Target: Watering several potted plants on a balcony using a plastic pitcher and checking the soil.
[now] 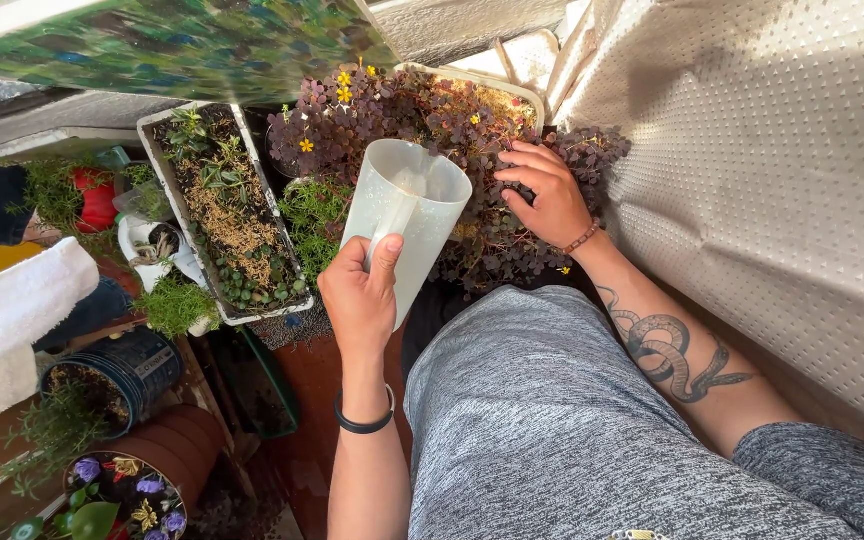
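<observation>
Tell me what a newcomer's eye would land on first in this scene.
At centre, the left hand grips a translucent white pitcher by its handle. Beside it, the right hand rests in a planter of purple-leaved plants with small yellow flowers. A snake tattoo on the right forearm stands out lower right.

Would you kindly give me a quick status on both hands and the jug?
Left hand gripping translucent jug by its handle. Right hand parting purple-leaved plant. Nothing blocking.

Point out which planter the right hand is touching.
The planter of purple-leaved, yellow-flowered plants: the right hand rests in its foliage. The long planter of small green succulents sits untouched.
</observation>
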